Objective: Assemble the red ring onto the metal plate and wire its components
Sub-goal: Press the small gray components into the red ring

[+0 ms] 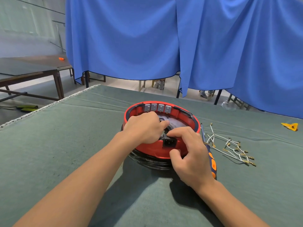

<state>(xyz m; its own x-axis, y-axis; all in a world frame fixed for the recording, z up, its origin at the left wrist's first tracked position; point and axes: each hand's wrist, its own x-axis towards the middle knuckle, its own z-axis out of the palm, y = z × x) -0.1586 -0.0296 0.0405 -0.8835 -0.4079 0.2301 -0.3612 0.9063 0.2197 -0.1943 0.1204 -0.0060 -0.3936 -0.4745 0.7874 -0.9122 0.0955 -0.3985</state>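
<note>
The red ring point(161, 149) looks a light, stiff plastic shell, best held by its rim, as the left hand point(145, 128) and right hand point(191, 154) do, fingers curled over its near wall.

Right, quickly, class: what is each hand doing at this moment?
Left hand: fingers curled inside the red ring; what it holds cannot be told.
Right hand: pinches the ring's front wall at the black socket.

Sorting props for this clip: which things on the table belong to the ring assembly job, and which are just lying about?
Job:
red ring, both hands on it
grey switch blocks inside its far wall
black socket
white wires
screwdriver
left hand, right hand

Lying about:
yellow scrap
orange object on the far table
</note>
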